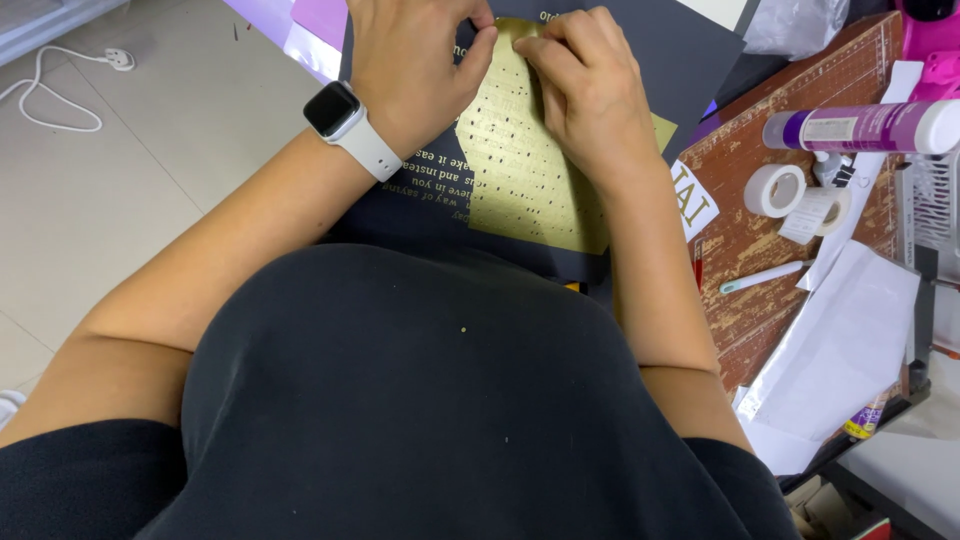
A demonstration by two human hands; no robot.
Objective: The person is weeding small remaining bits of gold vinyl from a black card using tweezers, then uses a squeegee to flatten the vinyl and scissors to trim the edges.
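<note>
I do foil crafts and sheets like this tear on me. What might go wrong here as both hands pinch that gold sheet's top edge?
The gold foil sheet is thin and full of punched holes; pinched by the left hand and right hand at one edge, it may tear or crease. The gold lettering on the dark card beneath might lift or smudge under the hands.

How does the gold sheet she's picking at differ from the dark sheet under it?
The gold foil sheet is shiny, smaller and dotted with tiny holes; the black card beneath is matte, larger and carries gold lettering. Both hands, left hand and right hand, pinch the gold sheet's top edge. Both sheets lie flat.
</note>
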